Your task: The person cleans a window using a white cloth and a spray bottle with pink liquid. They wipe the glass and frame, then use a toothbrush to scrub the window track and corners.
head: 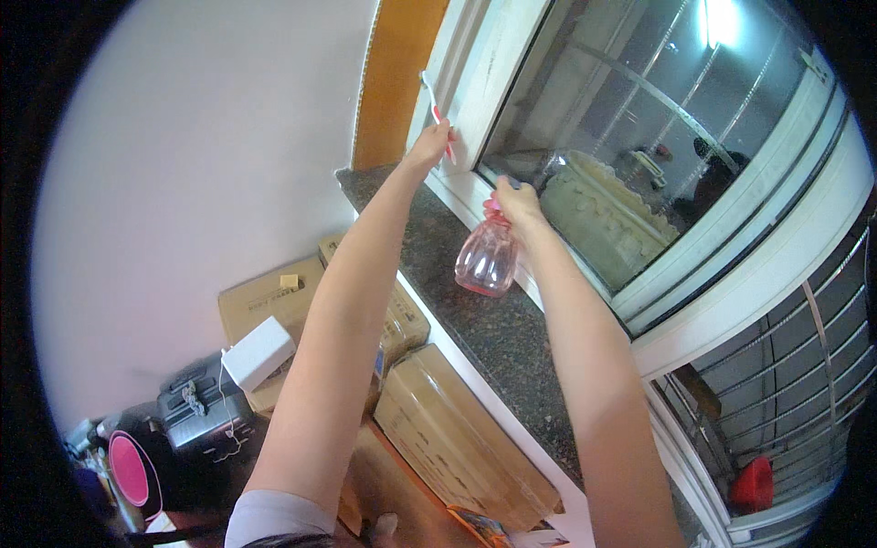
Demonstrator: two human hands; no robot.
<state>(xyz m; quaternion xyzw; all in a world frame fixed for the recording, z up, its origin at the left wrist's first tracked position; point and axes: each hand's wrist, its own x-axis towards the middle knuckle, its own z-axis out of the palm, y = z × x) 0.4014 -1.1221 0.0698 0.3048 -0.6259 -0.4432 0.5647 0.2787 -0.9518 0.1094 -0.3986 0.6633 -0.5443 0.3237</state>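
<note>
My left hand (430, 145) is closed around a red and white toothbrush (434, 103), whose upper end reaches to the white window frame (503, 75). Lower and to the right, my right hand (517, 200) grips the neck of a clear pink spray bottle (488, 257). The bottle hangs tilted in front of the dark speckled stone sill (479, 322). Behind both hands stands the window pane (596, 137), which reflects a bright lamp and shapes of the room. My fingers cover most of the spray head.
Below the sill are taped cardboard boxes (459, 438). A white box-shaped device (259, 353) with a cord rests on another carton (240, 301) by the wall. Farther left are a black suitcase (205, 418) and a pink round object (129, 469). Metal bars (788, 356) and a red object (752, 485) show at right.
</note>
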